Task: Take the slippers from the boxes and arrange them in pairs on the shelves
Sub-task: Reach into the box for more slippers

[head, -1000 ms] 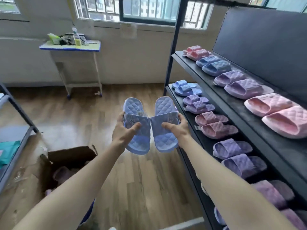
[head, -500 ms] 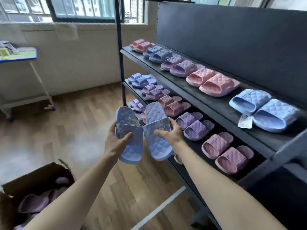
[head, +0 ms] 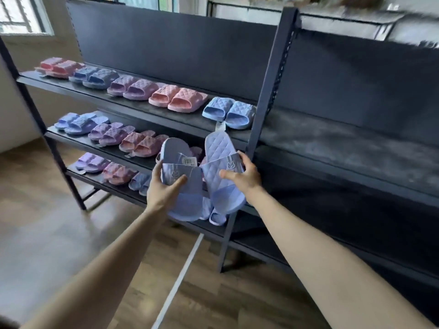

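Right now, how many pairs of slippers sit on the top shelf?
5, in a row from left to right: pink, blue, purple, pink, and light blue beside the post. None looks hidden.

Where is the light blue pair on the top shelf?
In the head view, the light blue pair sits at the row's right end, beside the pink pair and left of the upright post.

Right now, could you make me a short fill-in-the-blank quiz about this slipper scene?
1. Each hand holds one slipper, left hand and right hand; both slippers are ____ in colour.
2. The top shelf holds ____ pairs of slippers.
3. On the top shelf, the pair nearest the upright post is ____.
4. The floor is made of ____.

Missing words: blue; five; blue; wood
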